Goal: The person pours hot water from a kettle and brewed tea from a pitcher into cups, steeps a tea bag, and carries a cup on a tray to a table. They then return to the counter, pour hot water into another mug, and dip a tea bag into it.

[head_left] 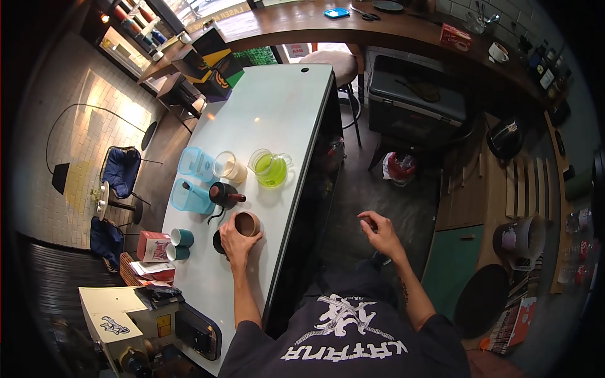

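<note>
Brown cup (247,225) is sitting on the worktop (277,107) near the kettle (222,194); the left hand (237,244) is gripping its side, seemingly for steadiness. Beyond the edge, the right hand (382,238) is curling its fingers, contents uncertain.

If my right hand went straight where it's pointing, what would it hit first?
Probably the right edge of the long white counter, though your right hand might pass above it; height is unclear.

Kettle (222,194) between held cup (248,223) and jar (230,169)
</note>
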